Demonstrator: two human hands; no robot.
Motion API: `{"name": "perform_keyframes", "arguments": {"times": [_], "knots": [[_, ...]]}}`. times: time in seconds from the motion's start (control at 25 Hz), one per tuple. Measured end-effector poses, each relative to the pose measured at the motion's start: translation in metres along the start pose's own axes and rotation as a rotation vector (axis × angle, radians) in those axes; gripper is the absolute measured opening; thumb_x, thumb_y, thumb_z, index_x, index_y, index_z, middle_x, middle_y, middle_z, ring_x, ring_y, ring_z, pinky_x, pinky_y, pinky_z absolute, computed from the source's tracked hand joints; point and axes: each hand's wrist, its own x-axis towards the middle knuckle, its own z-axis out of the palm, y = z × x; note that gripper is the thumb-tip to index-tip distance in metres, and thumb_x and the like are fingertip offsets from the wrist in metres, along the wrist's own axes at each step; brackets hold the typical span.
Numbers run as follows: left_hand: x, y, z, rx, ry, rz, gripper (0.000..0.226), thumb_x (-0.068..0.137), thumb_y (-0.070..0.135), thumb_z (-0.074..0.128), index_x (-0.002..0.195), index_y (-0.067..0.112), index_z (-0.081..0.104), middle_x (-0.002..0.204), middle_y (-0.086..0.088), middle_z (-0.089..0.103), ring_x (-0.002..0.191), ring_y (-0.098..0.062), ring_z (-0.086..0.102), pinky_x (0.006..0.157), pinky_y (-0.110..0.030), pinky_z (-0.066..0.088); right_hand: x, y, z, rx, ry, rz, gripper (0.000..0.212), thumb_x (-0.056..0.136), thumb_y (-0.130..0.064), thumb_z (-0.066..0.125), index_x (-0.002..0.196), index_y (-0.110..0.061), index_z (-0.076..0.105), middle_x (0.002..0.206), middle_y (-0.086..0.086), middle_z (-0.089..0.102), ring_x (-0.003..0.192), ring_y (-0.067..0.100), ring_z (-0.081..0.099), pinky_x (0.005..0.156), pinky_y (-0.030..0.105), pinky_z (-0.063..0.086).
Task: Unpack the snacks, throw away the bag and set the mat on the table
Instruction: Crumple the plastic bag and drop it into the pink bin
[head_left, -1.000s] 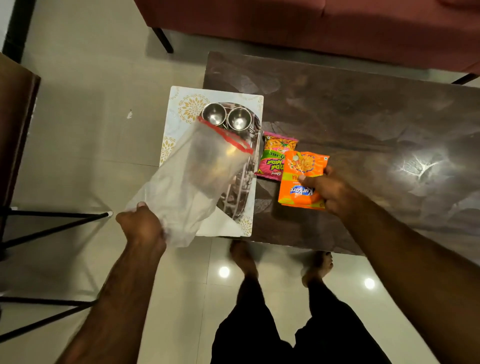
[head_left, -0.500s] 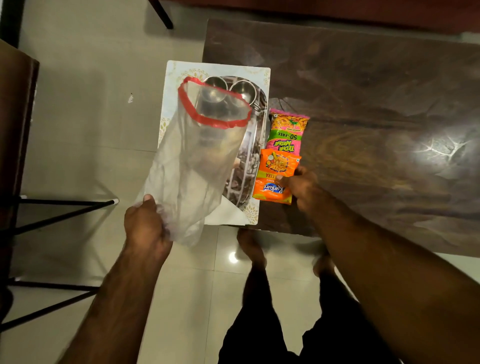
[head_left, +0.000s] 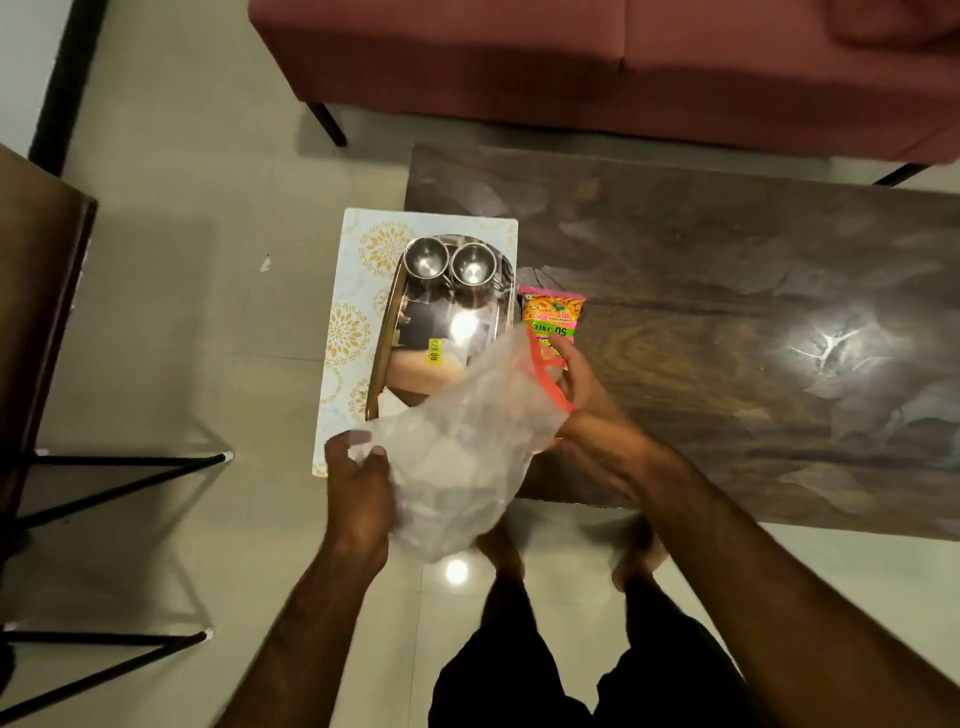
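An empty clear plastic bag (head_left: 467, 441) with a red zip edge hangs between both hands at the table's near left corner. My left hand (head_left: 358, 483) grips its bottom end. My right hand (head_left: 582, 395) holds the red-rimmed mouth. A pink and yellow snack packet (head_left: 553, 312) lies on the dark wooden table (head_left: 727, 312), partly behind the bag and my right hand. The orange packet is hidden. A white mat (head_left: 353, 322) with gold flower prints lies half over the table's left edge, under a steel tray (head_left: 441, 332).
Two steel cups (head_left: 449, 260) stand at the far end of the tray. A maroon sofa (head_left: 571, 62) runs behind the table. A wooden piece with black metal legs (head_left: 119, 467) stands at the left. My feet are on the tiled floor by the table's edge.
My right hand left the orange packet on the table and took hold of the bag's red mouth. The bag came down from upright into a bunched shape between both hands.
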Motion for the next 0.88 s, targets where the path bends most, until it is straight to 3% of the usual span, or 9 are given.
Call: {"name": "perform_keyframes", "arguments": {"times": [0.08,0.16,0.28,0.4,0.52,0.6,0.72,0.8,0.88], "knots": [[-0.024,0.014,0.012,0.007,-0.152,0.020,0.017,0.102,0.018,0.047,0.114,0.026,0.056,0.082,0.000,0.059,0.068,-0.013,0.057,0.054,-0.027,0.048,-0.007,-0.007,0.017,-0.098,-0.033,-0.062,0.113,0.049,-0.013,0.091,0.148,-0.039,0.043,0.143,0.000,0.060,0.125,0.024,0.063,0.091,0.046,0.058],[-0.043,0.032,0.026,-0.055,-0.366,-0.011,0.022,0.103,0.036,0.047,0.119,0.032,0.062,0.091,-0.003,0.069,0.078,-0.017,0.066,0.060,-0.032,0.055,-0.013,-0.011,0.031,-0.315,0.000,-0.116,0.091,0.058,-0.010,0.090,0.139,-0.030,0.054,0.137,0.003,0.061,0.121,0.027,0.064,0.100,0.050,0.055],[-0.060,0.051,0.041,-0.232,-0.587,-0.060,0.041,0.102,0.040,0.043,0.133,0.019,0.060,0.112,-0.005,0.072,0.094,-0.014,0.071,0.085,-0.041,0.054,-0.021,-0.017,0.046,-0.445,0.060,-0.214,0.053,0.071,0.008,0.084,0.117,-0.011,0.066,0.123,0.013,0.069,0.112,0.025,0.067,0.103,0.053,0.050],[-0.066,0.058,0.042,-0.292,-0.659,-0.059,0.047,0.092,0.042,0.055,0.134,0.021,0.054,0.108,-0.003,0.071,0.090,-0.012,0.072,0.080,-0.042,0.057,-0.036,-0.031,0.051,-0.479,0.141,-0.310,0.040,0.074,0.005,0.083,0.110,-0.004,0.068,0.111,0.012,0.073,0.104,0.026,0.071,0.097,0.048,0.054],[-0.068,0.061,0.041,-0.181,-0.638,0.020,0.048,0.093,0.036,0.064,0.138,0.040,0.047,0.120,-0.001,0.072,0.106,-0.019,0.072,0.081,-0.042,0.060,-0.057,-0.042,0.053,-0.539,0.049,-0.339,0.062,0.078,0.010,0.073,0.133,-0.010,0.055,0.124,0.012,0.067,0.112,0.025,0.068,0.095,0.038,0.057],[-0.066,0.062,0.041,-0.212,-0.572,0.054,0.042,0.094,0.029,0.067,0.134,0.032,0.054,0.120,-0.008,0.073,0.107,-0.029,0.072,0.084,-0.044,0.060,-0.069,-0.051,0.054,-0.469,-0.010,-0.270,0.082,0.074,0.007,0.073,0.145,-0.019,0.042,0.137,0.011,0.058,0.123,0.025,0.062,0.096,0.038,0.056],[-0.060,0.067,0.033,-0.306,-0.466,-0.012,0.039,0.084,0.020,0.075,0.118,0.004,0.064,0.106,-0.013,0.072,0.099,-0.036,0.068,0.080,-0.042,0.060,-0.085,-0.067,0.045,-0.508,0.042,-0.316,0.095,0.076,-0.013,0.085,0.153,-0.028,0.033,0.152,-0.002,0.046,0.139,0.017,0.047,0.111,0.044,0.047],[-0.062,0.070,0.035,-0.316,-0.458,-0.067,0.029,0.092,0.016,0.065,0.115,-0.002,0.062,0.100,-0.017,0.065,0.096,-0.034,0.063,0.094,-0.049,0.053,-0.094,-0.073,0.039,-0.603,0.006,-0.338,0.105,0.076,-0.024,0.089,0.158,-0.031,0.025,0.163,-0.008,0.032,0.149,0.009,0.033,0.120,0.044,0.035],[-0.068,0.075,0.041,-0.217,-0.368,0.008,0.016,0.097,0.002,0.047,0.098,0.005,0.063,0.086,-0.009,0.068,0.080,-0.025,0.067,0.083,-0.042,0.058,-0.102,-0.074,0.039,-0.696,-0.111,-0.313,0.115,0.072,-0.032,0.091,0.161,-0.032,0.018,0.167,-0.014,0.021,0.153,0.003,0.022,0.124,0.042,0.028]]}}
